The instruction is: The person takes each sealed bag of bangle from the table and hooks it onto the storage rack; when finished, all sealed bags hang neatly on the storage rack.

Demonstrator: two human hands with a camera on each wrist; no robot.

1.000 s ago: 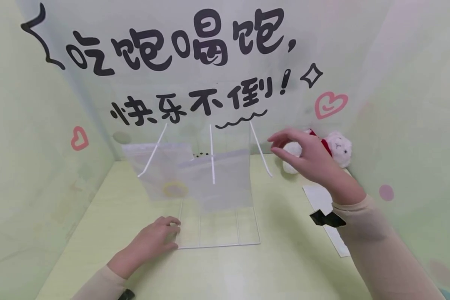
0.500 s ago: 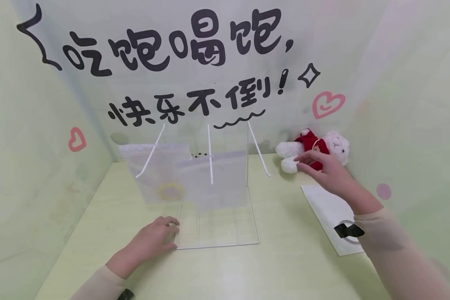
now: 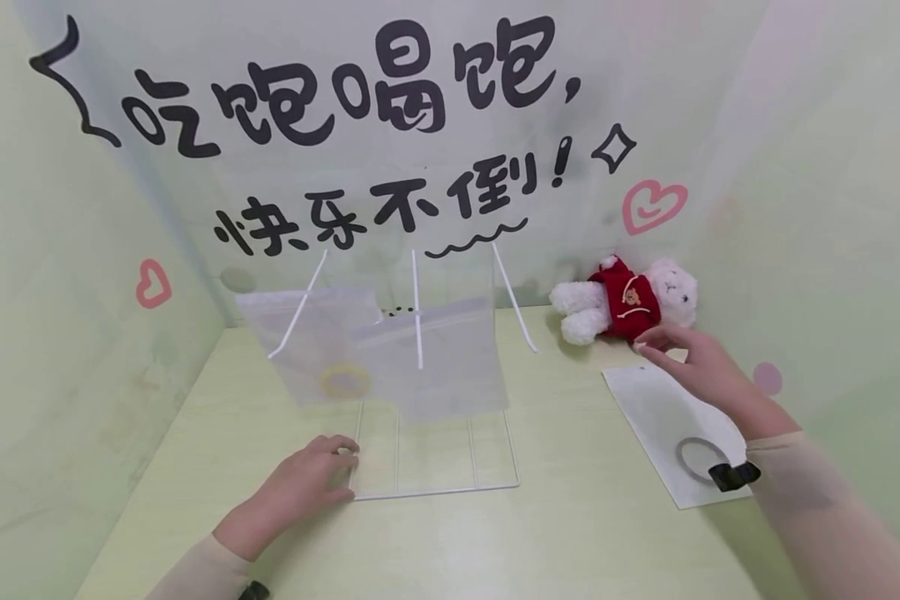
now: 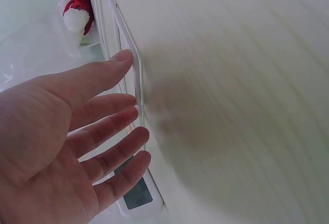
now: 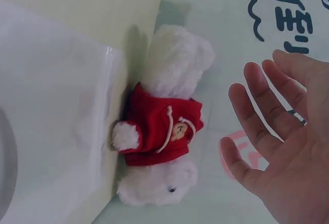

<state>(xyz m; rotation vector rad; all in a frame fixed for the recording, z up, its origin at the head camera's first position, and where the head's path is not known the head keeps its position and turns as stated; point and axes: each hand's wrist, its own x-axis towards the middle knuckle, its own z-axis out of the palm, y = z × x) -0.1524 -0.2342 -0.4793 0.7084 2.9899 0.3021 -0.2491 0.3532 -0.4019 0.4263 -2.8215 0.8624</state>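
A white wire display rack (image 3: pixel 437 494) with three long prongs stands on the table. Two translucent zip bags hang on it: the left bag (image 3: pixel 285 325) with a yellow ring (image 3: pixel 346 381) showing, and the middle bag (image 3: pixel 450 358). My left hand (image 3: pixel 296 492) touches the left side of the rack's base; in the left wrist view the thumb and fingertips rest right at the wire. My right hand (image 3: pixel 708 375), fingers loosely bent and holding nothing, hovers over the far end of another zip bag (image 3: pixel 656 425). That bag lies on the table with a grey ring (image 3: pixel 697 460) in it.
A white plush bear (image 3: pixel 630 300) in a red hoodie lies at the back right, close beyond my right hand. Walls with printed lettering and hearts enclose the table (image 3: pixel 450 550) at the back and sides. A dark panel (image 4: pixel 134 189) shows behind the left fingers.
My right hand has moved right and nearer, away from the right prong, past the bear to above the lying bag. My left hand stays at the rack's base.
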